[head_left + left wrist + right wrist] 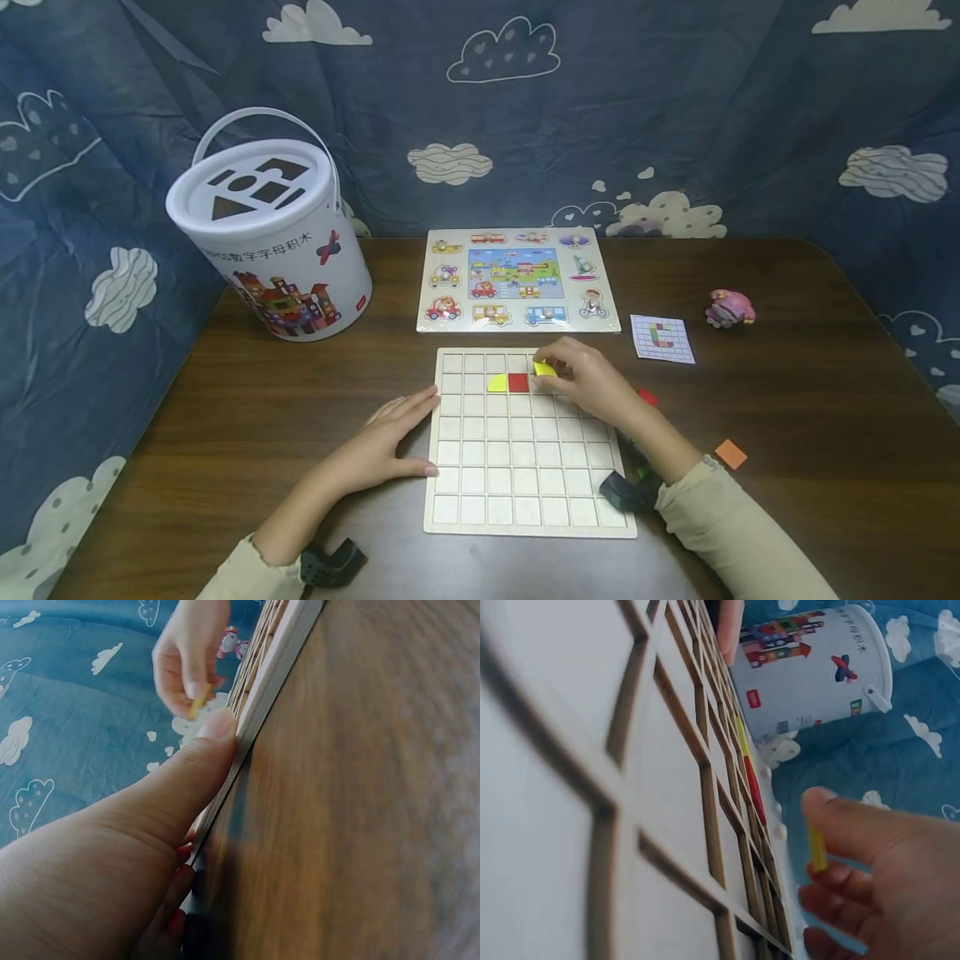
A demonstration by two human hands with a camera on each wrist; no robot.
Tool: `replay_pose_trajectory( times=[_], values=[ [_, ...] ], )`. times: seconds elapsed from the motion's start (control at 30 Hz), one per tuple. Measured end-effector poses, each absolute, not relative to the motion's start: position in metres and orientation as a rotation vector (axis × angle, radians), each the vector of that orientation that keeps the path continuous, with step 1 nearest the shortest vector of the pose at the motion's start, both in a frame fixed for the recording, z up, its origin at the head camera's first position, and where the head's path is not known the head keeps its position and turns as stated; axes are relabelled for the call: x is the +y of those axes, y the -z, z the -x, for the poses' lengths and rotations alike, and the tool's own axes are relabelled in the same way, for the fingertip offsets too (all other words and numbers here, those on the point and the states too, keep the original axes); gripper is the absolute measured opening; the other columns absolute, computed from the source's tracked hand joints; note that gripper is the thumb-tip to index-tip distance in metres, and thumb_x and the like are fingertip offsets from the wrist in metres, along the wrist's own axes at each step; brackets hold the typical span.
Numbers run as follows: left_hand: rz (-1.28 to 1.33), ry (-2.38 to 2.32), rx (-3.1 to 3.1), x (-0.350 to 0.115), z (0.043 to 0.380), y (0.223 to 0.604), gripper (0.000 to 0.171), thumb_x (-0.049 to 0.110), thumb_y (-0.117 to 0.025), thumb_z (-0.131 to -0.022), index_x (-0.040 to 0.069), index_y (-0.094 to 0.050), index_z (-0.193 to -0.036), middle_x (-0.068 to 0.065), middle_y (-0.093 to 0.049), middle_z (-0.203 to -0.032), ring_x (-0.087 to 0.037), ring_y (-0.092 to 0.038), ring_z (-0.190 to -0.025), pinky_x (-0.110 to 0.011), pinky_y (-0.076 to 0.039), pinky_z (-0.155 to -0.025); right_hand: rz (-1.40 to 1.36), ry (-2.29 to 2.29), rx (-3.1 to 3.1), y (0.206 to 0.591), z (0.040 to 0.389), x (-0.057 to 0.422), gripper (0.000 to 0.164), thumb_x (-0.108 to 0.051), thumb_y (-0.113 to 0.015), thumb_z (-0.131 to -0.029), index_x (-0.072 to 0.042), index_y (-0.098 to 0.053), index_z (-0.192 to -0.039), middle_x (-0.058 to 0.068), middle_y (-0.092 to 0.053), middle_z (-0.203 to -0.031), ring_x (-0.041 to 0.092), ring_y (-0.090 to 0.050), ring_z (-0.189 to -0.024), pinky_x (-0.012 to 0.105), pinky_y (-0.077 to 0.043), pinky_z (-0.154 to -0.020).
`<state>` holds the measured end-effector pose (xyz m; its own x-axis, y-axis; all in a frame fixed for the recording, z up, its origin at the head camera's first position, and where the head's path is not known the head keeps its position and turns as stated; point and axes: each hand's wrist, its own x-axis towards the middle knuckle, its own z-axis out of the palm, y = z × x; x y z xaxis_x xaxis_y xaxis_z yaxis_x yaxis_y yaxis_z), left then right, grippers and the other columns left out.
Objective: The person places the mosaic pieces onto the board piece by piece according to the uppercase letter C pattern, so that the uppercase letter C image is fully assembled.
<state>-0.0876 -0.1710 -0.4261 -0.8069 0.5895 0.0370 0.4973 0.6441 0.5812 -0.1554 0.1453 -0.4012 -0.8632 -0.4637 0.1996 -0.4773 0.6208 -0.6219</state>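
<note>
A wooden grid board lies on the table, its square cells divided by raised strips. My left hand rests along the board's left edge, thumb and fingers extended against it. Over the upper part of the board, my right hand pinches a yellow tile between thumb and fingers. In the right wrist view that yellow tile is held above the grid, apart from it. A yellow tile with a rounded corner and a red square tile sit side by side in the second row.
A small pattern card and a pink toy figure are at the right. Orange and red tiles lie near the right forearm. Behind the board are a vehicle puzzle and a white lidded bucket.
</note>
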Motion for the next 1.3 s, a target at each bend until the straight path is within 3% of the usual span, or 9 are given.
replay_pose_trajectory(
  times=[0.3, 0.67, 1.0, 1.3],
  values=[
    [-0.912, -0.892, 2.71, -0.171, 0.087, 0.426, 0.089, 0.056, -0.063, -0.073, 0.013, -0.027, -0.142, -0.001, -0.02, -0.147, -0.023, -0.022, -0.131, -0.046, -0.014, -0.105, -0.806, -1.101, -2.898, 0.411, 0.158, 0.147, 0.027, -0.022, -0.073, -0.075, -0.009, -0.065, -0.098, -0.002, -0.054, -0.087, 0.014, -0.046, -0.077, 0.03, -0.043, -0.067],
    [-0.897, -0.884, 2.711, -0.172, 0.087, 0.427, 0.088, 0.056, -0.062, -0.073, 0.014, -0.027, -0.142, 0.001, -0.02, -0.147, -0.021, -0.021, -0.131, -0.044, -0.014, -0.105, -0.897, -1.146, -2.949, 0.408, 0.158, 0.153, 0.024, -0.009, -0.065, -0.081, -0.012, -0.065, -0.105, -0.003, -0.055, -0.091, 0.014, -0.047, -0.079, 0.03, -0.043, -0.068],
    [-0.888, -0.901, 2.708, -0.171, 0.087, 0.427, 0.089, 0.056, -0.063, -0.072, 0.014, -0.028, -0.142, -0.001, -0.02, -0.147, -0.023, -0.022, -0.131, -0.046, -0.014, -0.105, -0.92, -1.135, -2.95, 0.407, 0.158, 0.149, 0.022, -0.01, -0.069, -0.079, -0.01, -0.065, -0.1, -0.004, -0.051, -0.079, 0.013, -0.046, -0.075, 0.027, -0.041, -0.064],
    [-0.904, -0.901, 2.702, -0.171, 0.087, 0.424, 0.089, 0.055, -0.063, -0.072, 0.012, -0.028, -0.142, -0.003, -0.021, -0.147, -0.026, -0.023, -0.13, -0.047, -0.015, -0.104, -0.913, -1.161, -2.976, 0.389, 0.155, 0.163, 0.035, -0.013, -0.068, -0.08, -0.006, -0.06, -0.113, 0.003, -0.06, -0.103, 0.017, -0.053, -0.089, 0.035, -0.046, -0.078]
  ],
)
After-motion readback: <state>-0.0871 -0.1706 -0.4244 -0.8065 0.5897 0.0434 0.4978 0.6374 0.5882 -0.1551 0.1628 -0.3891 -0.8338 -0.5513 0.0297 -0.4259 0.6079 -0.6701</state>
